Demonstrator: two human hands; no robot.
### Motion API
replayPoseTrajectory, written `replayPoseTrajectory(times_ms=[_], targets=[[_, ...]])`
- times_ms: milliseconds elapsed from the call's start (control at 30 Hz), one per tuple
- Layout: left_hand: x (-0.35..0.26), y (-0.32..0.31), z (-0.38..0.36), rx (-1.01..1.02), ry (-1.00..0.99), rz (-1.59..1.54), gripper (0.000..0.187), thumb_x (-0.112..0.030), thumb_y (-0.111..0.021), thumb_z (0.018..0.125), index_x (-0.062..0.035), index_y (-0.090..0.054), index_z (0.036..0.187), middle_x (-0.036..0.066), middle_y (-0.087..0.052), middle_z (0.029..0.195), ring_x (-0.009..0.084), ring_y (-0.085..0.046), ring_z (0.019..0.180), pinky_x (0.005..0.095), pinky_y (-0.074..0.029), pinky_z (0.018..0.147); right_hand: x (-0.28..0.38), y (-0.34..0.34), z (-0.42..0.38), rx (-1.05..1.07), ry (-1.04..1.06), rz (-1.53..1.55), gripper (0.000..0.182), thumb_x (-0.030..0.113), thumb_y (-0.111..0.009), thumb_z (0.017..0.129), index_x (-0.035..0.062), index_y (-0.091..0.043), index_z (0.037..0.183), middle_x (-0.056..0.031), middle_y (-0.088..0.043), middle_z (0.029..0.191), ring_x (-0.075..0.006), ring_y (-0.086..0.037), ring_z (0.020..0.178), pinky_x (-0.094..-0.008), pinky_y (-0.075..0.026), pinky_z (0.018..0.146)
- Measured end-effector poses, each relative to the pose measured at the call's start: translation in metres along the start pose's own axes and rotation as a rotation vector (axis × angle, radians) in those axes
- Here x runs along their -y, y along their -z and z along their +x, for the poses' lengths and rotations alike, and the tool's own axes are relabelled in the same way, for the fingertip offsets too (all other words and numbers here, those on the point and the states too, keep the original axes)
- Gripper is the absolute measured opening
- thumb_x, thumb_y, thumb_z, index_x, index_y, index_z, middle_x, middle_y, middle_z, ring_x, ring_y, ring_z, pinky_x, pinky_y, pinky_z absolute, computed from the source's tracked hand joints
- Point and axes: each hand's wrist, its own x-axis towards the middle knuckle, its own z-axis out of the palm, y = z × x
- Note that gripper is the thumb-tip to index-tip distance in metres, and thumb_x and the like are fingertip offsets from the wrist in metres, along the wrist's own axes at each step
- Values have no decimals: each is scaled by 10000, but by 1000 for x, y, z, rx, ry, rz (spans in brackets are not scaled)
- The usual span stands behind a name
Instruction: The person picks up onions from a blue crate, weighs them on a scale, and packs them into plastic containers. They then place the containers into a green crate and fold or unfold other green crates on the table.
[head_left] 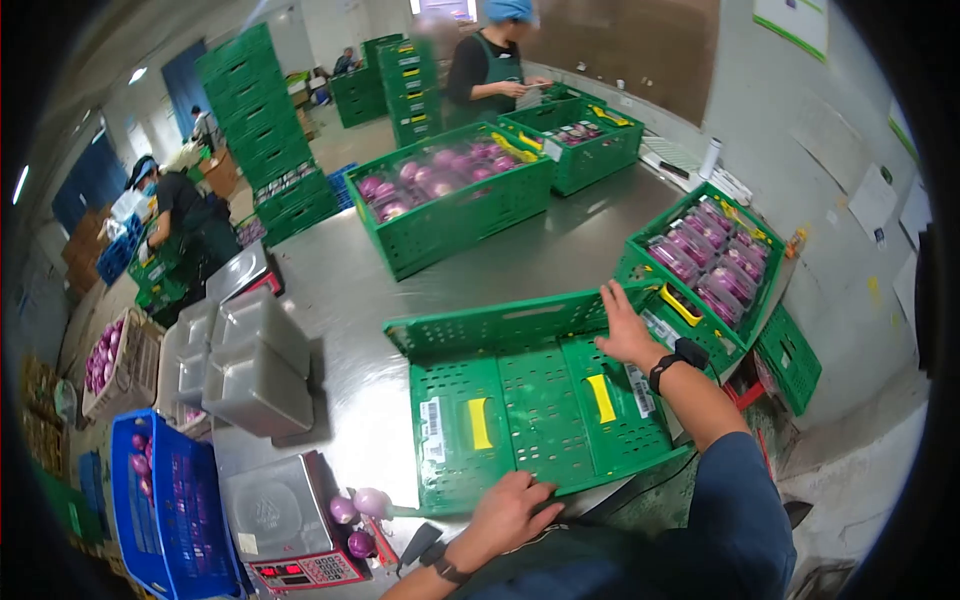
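A green crate (pixel 545 410) lies on the metal table, its long far wall raised and its end panels, with yellow handles, flat inside. My right hand (pixel 632 330) holds the top of that far wall near its right end, thumb on the inner side. At the crate's near edge, my left hand (pixel 508 515) has its fingers over the rim. Purple onions (pixel 371 502) rest just left of the crate, beside a scale (pixel 275 510) with a red display panel.
Crates of packed onions stand at the back (pixel 460 215) and right (pixel 640 262). Grey bins (pixel 262 390) and a blue basket (pixel 165 500) are at left. A person in a blue cap (pixel 490 80) stands across the table; another works at far left.
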Motion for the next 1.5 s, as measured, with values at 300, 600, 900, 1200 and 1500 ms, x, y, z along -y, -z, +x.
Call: replayPoseTrajectory(times_ms=[300,600,900,1200,1500], targets=[[-24,-23,8,-35,109,340,311,-419,-834,779,-137,-757,885,40,-662,786,258,-633,728,388,-511,617,-98,45,-72,160,204,-176,946,218,-804,752,-3,-335,1543,-220,-204,1647,-411,-305,1484,-473,-361,1193],[-27,-26,-10,-55,63,443,284,-388,-857,757,-136,-728,779,8,-625,678,231,-599,644,359,-482,577,-127,47,-11,161,313,-211,982,286,-801,768,-66,-311,1543,-208,-141,1682,-391,-271,1515,-467,-346,1195],[1,-1,-20,-181,120,391,323,-361,-831,743,-115,-671,608,58,-589,592,286,-543,569,415,-416,536,-109,29,-19,78,395,-80,870,183,-777,761,-42,-389,1506,-215,-164,1666,-414,-295,1500,-468,-346,1202],[-20,-35,-20,-367,341,528,207,-157,-728,812,-88,-602,662,89,-575,694,317,-531,744,467,-422,836,-77,-11,-34,-119,469,32,832,138,-795,725,-2,-442,1464,-273,-316,1569,-458,-362,1438,-506,-356,1175],[-54,-61,5,-214,293,460,373,-453,-865,701,-157,-709,866,-8,-629,849,245,-557,835,420,-377,861,-46,-109,-78,615,1001,-57,803,495,-717,843,122,-467,1509,-129,-395,1585,-338,-304,1499,-629,-177,1236]])
